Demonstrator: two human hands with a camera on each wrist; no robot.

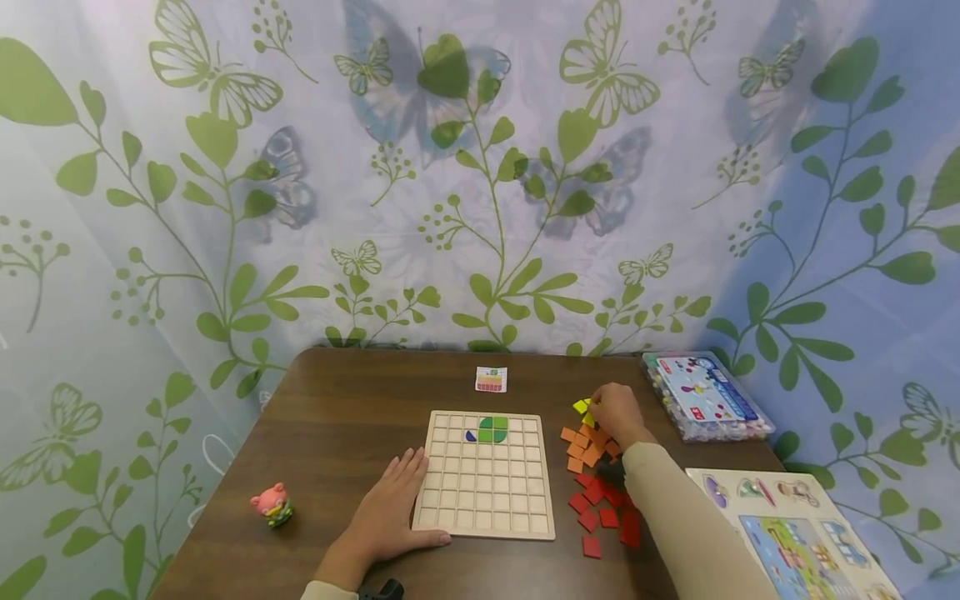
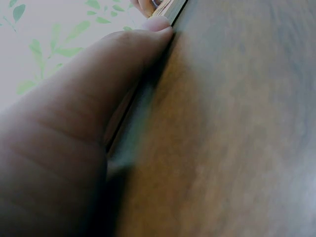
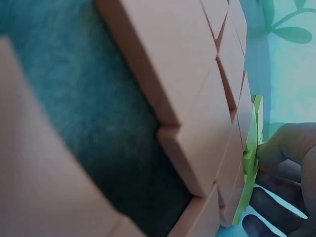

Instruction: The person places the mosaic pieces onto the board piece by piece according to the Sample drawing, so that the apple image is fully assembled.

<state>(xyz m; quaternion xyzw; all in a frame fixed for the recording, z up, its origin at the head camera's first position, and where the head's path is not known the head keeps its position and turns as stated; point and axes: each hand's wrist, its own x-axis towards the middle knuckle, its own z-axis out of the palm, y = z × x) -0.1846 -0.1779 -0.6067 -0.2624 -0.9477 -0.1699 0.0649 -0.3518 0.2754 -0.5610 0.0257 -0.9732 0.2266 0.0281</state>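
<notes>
A square wooden grid board [image 1: 483,479] lies on the table with green pieces [image 1: 492,430] and a small blue piece [image 1: 470,436] in its upper cells. My left hand [image 1: 386,508] rests at the board's left edge, fingers extended, thumb along the near-left corner. Over on the right, my right hand [image 1: 618,412] is at the small yellow tiles [image 1: 581,407], its fingertips pinching at a yellow tile [image 3: 251,170] that looks lime in the right wrist view. Orange tiles [image 1: 576,450] lie just nearer than the yellow ones, and red tiles [image 1: 588,521] nearer still.
Behind the board sits a small picture card [image 1: 491,380]. A clear box of beads [image 1: 705,396] stands at the back right, with a picture puzzle board [image 1: 795,533] in front of it. To the left is a pink figurine [image 1: 272,504]. A patterned curtain [image 1: 480,208] hangs behind the table.
</notes>
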